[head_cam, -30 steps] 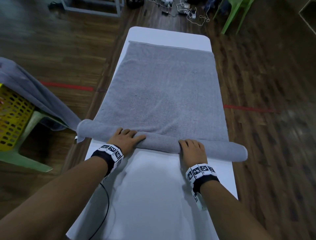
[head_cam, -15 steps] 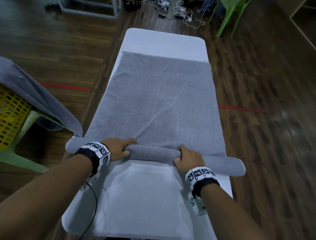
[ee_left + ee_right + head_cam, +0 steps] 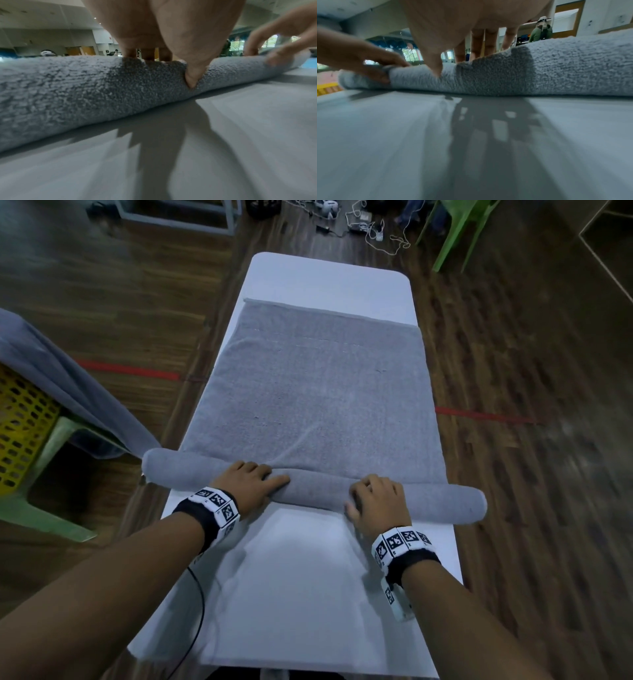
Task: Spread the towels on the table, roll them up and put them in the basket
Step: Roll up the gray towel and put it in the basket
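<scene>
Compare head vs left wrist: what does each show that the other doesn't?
Head only: the flat unrolled stretch of the grey towel, the far end of the white table, the yellow basket at left with another towel draped over it, and the green chair.

Left wrist only: the left hand's thumb dug into the roll's near side, fingers over the top.

Both: left hand, right hand, both on the roll.

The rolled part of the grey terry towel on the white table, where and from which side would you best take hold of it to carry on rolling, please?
Probably the roll's middle stretch, from the near side and above, as the left hand and right hand do: fingers over the rolled part of the grey terry towel, thumbs behind. Its ends overhang the white table, so they would sag.
</scene>
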